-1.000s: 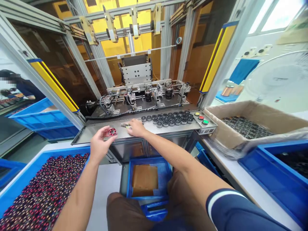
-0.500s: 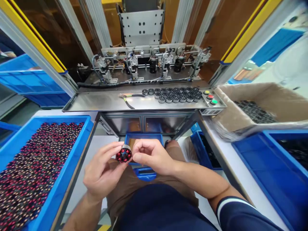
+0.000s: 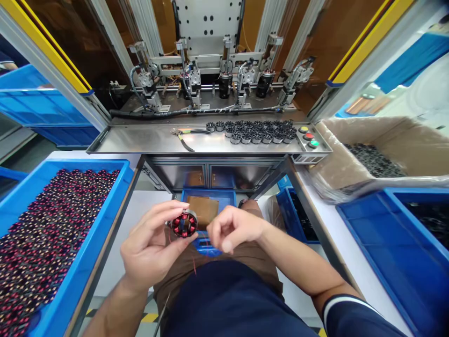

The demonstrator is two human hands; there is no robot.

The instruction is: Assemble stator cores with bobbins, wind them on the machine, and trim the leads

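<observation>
My left hand [image 3: 150, 243] grips a round motor stator [image 3: 184, 223] between thumb and fingers, its ring of red copper windings facing me. Thin red wire ends trail from the stator, and one hangs down over my lap. To the right, apart from the stator, is my right hand [image 3: 235, 230] with its fingers curled in. Faint red strands run toward its fingertips, but what they pinch is hidden. Beyond the hands, a metal tray [image 3: 140, 138] carries several rows of black-and-silver stators [image 3: 257, 131] and a pair of cutting pliers [image 3: 184, 136].
A blue bin [image 3: 115, 187] full of red-wound stators stands at left. At right are a lined carton [image 3: 403, 135] with dark parts and a blue crate [image 3: 365, 234]. The machine's fixtures [image 3: 224, 84] rise behind the tray, with push buttons [image 3: 308, 136] at its right end.
My right hand has drawn away from the stator to the right. The stator has turned slightly in my left hand, and loose red wires now show. The machine's upper plate and clamps have moved up.
</observation>
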